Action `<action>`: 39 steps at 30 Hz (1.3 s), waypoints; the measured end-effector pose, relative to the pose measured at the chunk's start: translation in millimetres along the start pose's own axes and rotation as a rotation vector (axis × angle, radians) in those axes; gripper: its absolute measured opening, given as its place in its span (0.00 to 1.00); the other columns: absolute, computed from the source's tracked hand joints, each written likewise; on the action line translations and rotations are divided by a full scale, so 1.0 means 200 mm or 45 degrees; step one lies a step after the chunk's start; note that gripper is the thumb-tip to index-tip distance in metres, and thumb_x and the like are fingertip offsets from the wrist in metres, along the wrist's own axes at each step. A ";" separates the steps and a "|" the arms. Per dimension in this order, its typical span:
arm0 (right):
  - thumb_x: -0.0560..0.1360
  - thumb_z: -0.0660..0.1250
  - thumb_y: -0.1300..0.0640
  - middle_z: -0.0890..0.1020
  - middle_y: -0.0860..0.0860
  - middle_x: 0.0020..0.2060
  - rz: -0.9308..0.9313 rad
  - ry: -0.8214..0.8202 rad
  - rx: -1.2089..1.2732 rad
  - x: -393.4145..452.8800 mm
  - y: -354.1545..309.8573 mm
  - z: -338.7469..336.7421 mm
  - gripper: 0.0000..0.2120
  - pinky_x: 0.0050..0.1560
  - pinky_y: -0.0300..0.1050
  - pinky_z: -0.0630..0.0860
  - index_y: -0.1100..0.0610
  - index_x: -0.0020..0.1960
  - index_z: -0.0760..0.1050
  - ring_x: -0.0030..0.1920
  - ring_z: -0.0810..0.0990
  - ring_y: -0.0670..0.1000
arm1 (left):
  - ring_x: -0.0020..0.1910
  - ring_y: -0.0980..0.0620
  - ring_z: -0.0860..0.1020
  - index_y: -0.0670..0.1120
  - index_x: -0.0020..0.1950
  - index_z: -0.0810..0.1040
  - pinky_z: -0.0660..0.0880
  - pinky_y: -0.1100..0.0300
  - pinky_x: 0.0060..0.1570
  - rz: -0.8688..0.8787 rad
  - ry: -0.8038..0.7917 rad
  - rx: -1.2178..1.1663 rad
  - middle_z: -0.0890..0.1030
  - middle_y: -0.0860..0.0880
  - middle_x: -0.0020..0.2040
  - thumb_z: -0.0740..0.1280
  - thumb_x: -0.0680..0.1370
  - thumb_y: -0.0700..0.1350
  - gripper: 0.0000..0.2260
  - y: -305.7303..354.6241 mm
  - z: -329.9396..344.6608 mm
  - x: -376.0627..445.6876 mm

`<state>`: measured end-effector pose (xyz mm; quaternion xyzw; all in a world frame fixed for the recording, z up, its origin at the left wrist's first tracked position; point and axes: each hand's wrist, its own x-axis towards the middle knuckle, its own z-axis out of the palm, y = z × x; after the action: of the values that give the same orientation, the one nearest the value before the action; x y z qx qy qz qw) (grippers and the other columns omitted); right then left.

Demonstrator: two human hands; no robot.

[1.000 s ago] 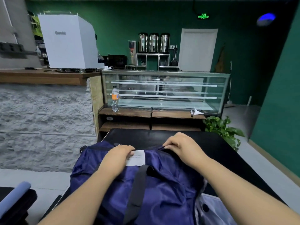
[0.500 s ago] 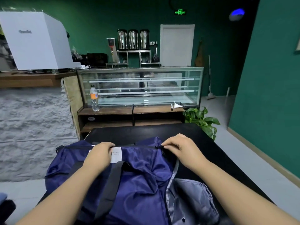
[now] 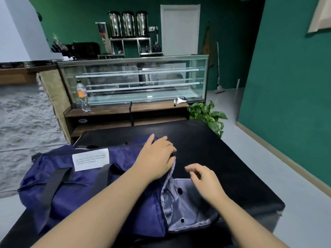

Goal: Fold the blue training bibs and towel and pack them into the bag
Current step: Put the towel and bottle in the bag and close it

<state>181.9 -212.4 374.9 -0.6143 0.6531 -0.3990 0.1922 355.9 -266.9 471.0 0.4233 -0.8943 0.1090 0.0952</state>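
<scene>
Just swapped hands: my left hand (image 3: 156,156) now presses flat on the bag's (image 3: 86,185) right end, mid-table, while my right hand (image 3: 203,178) let go, fingers loose, holding nothing. Looks zipped, basically packed.

bag (image 3: 86,178) fills table (image 3: 223,158) left, right half bare (far end too)

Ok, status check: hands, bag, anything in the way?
Left hand flat on bag. Right hand loose above grey flap, holding nothing. Nothing blocking.
</scene>
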 end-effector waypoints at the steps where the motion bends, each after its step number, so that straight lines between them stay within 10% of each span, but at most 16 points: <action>1: 0.77 0.63 0.63 0.79 0.45 0.50 0.063 -0.019 -0.039 -0.02 0.05 0.01 0.14 0.59 0.38 0.72 0.48 0.56 0.78 0.52 0.77 0.42 | 0.76 0.51 0.55 0.54 0.70 0.69 0.45 0.47 0.72 -0.066 -0.056 0.071 0.67 0.55 0.71 0.56 0.80 0.56 0.18 -0.01 0.04 0.00; 11: 0.76 0.65 0.55 0.69 0.58 0.64 0.680 -0.164 -0.335 -0.11 0.27 0.09 0.26 0.56 0.47 0.72 0.58 0.69 0.59 0.60 0.74 0.59 | 0.63 0.47 0.70 0.62 0.73 0.63 0.70 0.50 0.61 -0.329 -0.195 -0.325 0.69 0.52 0.66 0.61 0.76 0.62 0.25 -0.14 0.23 -0.04; 15: 0.74 0.67 0.59 0.78 0.54 0.50 0.725 -0.066 -0.013 -0.10 0.24 0.08 0.16 0.44 0.43 0.73 0.60 0.58 0.66 0.49 0.78 0.54 | 0.75 0.49 0.59 0.52 0.69 0.73 0.57 0.48 0.72 -0.017 0.031 -0.192 0.65 0.52 0.74 0.61 0.78 0.55 0.20 -0.16 0.26 -0.05; 20: 0.72 0.68 0.63 0.76 0.54 0.32 0.557 0.057 0.554 -0.03 0.04 0.05 0.04 0.34 0.40 0.67 0.61 0.40 0.75 0.34 0.74 0.50 | 0.66 0.55 0.71 0.55 0.72 0.68 0.65 0.61 0.63 0.055 0.054 -0.358 0.74 0.57 0.66 0.58 0.76 0.53 0.23 -0.18 0.27 -0.07; 32: 0.78 0.59 0.70 0.84 0.58 0.44 0.713 0.043 1.610 0.00 -0.21 0.27 0.08 0.39 0.39 0.80 0.63 0.49 0.75 0.40 0.84 0.51 | 0.56 0.57 0.67 0.66 0.56 0.78 0.67 0.55 0.56 0.048 0.021 -0.434 0.72 0.62 0.55 0.46 0.74 0.66 0.24 -0.15 0.27 -0.10; 39: 0.78 0.56 0.68 0.73 0.53 0.66 0.580 0.018 0.664 0.09 0.07 0.36 0.16 0.56 0.32 0.66 0.57 0.63 0.68 0.61 0.73 0.47 | 0.52 0.56 0.69 0.58 0.42 0.79 0.66 0.58 0.54 0.073 0.127 -0.491 0.72 0.63 0.50 0.57 0.70 0.65 0.16 -0.17 0.30 -0.11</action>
<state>222.5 -251.1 325.1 -0.3801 0.6508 -0.5035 0.4225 390.6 -288.7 412.3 0.3656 -0.9045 -0.0409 0.2156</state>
